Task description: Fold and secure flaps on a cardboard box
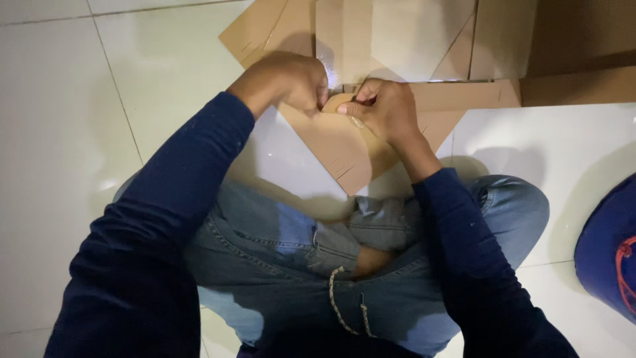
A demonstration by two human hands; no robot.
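My left hand [286, 81] and my right hand [385, 109] meet over a flat brown cardboard sheet [344, 156] lying on the white tiled floor. Both pinch a small curved cardboard flap [336, 102] between them, fingers closed on its edge. A thin dark object shows at my right fingertips; I cannot tell what it is. Dark blue sleeves cover both arms. My legs in blue jeans are folded below the sheet.
More cardboard panels [397, 40] lie folded at the top, with a darker box wall [583, 46] at the top right. A blue object with red trim [613, 245] sits at the right edge. White floor tiles [59, 132] spread to the left.
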